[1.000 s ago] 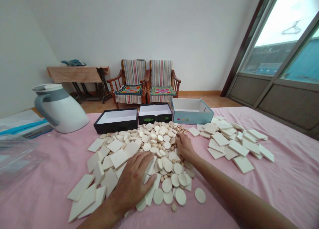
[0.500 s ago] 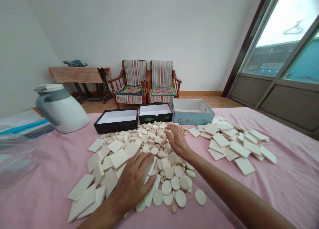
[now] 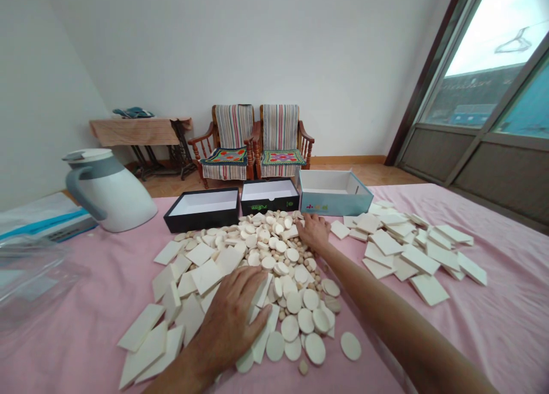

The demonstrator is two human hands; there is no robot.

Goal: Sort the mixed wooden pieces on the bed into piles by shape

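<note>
My left hand [image 3: 235, 311] lies palm down on the near left part of a heap of pale wooden pieces. Its fingers are stretched out, with the thumb apart, over flat rectangular tiles [image 3: 268, 331]. At the heap's far right edge, my right hand [image 3: 315, 232] reaches down with bent, slightly spread fingers; what lies under its palm is hidden. A pale tile [image 3: 293, 231] shows beside its thumb. Round wooden discs [image 3: 294, 302] and small beads fill the middle of the heap, while square tiles [image 3: 206, 277] cover its left side.
Behind the heap stand two black boxes [image 3: 174, 219] [image 3: 281, 205] and a light blue box [image 3: 338, 205], all open-topped. More tiles [image 3: 418, 259] are piled at the right on the pink cloth [image 3: 484, 325]. A white jug [image 3: 122, 202] and a clear plastic container [image 3: 34, 279] are at the left.
My right hand has moved right and slightly down from the heap's upper middle to its right edge, its fingers now more bent. My left hand stays on the tiles. The view shifts slightly.
</note>
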